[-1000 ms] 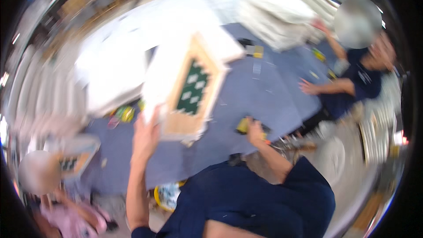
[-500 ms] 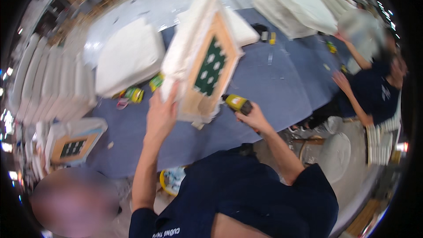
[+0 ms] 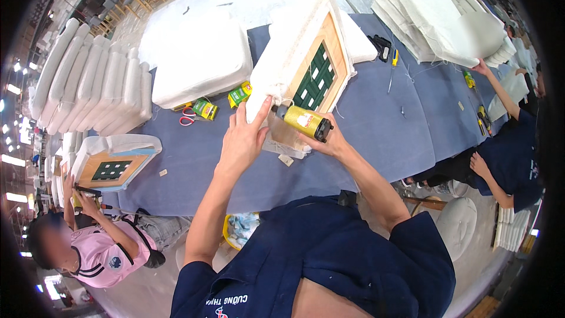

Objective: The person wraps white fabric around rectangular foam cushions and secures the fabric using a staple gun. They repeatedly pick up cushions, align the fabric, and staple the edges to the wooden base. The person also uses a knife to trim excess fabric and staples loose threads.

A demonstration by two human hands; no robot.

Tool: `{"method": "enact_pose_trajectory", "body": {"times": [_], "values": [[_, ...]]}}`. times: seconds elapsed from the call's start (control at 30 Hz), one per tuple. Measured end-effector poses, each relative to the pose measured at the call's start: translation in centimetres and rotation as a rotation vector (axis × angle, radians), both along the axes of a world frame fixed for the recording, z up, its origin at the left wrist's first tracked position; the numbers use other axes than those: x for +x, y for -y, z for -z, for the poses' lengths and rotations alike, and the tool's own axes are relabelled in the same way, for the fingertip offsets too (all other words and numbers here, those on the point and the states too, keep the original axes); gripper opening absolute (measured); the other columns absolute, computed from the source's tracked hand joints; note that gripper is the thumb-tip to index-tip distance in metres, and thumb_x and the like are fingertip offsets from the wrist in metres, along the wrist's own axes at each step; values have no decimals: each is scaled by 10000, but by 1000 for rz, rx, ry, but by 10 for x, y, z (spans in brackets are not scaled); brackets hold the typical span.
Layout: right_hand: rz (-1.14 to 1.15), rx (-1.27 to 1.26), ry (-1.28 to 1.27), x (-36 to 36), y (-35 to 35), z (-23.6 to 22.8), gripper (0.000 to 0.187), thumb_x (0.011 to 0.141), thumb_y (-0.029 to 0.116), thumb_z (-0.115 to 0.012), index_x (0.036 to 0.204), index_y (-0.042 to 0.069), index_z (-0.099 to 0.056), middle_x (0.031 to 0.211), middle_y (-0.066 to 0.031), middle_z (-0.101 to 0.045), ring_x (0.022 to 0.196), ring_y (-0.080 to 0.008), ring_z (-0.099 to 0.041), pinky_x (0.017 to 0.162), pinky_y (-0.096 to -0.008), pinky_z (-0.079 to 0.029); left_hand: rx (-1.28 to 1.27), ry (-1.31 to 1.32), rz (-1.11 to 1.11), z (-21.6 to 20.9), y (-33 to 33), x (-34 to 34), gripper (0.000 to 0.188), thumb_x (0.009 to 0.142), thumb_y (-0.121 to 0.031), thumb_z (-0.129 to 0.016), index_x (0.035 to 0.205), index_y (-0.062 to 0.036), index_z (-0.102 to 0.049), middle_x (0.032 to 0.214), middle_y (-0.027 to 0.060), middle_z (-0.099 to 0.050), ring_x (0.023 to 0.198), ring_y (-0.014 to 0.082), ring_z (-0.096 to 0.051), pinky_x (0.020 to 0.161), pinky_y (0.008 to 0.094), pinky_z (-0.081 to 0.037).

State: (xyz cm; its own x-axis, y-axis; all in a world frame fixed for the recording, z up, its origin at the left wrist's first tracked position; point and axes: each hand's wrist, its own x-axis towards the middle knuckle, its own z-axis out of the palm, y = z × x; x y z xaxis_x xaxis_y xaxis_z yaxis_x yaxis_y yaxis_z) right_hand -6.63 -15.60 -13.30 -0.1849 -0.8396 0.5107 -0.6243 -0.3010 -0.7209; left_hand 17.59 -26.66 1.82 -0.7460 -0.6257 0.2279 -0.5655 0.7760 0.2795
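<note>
White cushion (image 3: 273, 70): stood tilted on the worktop (image 3: 382, 118), near edge gripped by fingers of the left hand (image 3: 240, 141). Yellow stapler (image 3: 301, 120): fingers of the right hand (image 3: 331, 140) wrapped it; long axis slanted leftward and away, nose beside the left fingertips.

one fisheye head view, looking down, close above the wearer's navy shirt (image 3: 365, 253), facing out across the blue-grey table (image 3: 379, 135), straight edges bending toward the rim

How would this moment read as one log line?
left hand: holding white cushion | right hand: holding yellow tool, nose by cushion's near corner | cushion: tilted, green webbing showing
</note>
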Motion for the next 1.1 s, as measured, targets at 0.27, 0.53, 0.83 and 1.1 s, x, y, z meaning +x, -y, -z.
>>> {"method": "enact_pose_trajectory", "body": {"times": [0.27,0.53,0.83,1.1], "values": [[-231,-10,238,41,-5,-77,335,777,104,-890,1058,-4,-744,839,-152,-753,729,-322,-747,673,-368,-581,103,128,-48,1,2,3,991,924,-41,-750,1732,-363,-275,1598,323,-374,1332,538,-533,1055,556,-564],[-260,89,192,43,-19,-77,443,792,122,-892,1190,-2,-742,876,-135,-778,715,-292,-754,701,-337,-590,163,156,-34,-3,-3,6,1116,842,-2,-808,1739,-348,-243,1594,331,-366,1377,555,-504,1091,562,-547],[-29,274,148,12,-25,-86,402,789,152,-897,1150,34,-763,849,-191,-753,769,-353,-764,707,-363,-599,142,103,-11,-11,-7,1,1085,853,-133,-879,1735,-339,-281,1608,342,-393,1420,548,-482,1124,562,-509],[601,837,37,-129,-118,112,593,877,298,-771,1408,83,-617,1090,-250,-781,1070,-486,-728,937,-584,-579,7,22,-21,1,-13,-7,989,886,-149,-837,1729,-292,-339,1592,377,-392,1358,562,-504,1116,564,-486]]}}
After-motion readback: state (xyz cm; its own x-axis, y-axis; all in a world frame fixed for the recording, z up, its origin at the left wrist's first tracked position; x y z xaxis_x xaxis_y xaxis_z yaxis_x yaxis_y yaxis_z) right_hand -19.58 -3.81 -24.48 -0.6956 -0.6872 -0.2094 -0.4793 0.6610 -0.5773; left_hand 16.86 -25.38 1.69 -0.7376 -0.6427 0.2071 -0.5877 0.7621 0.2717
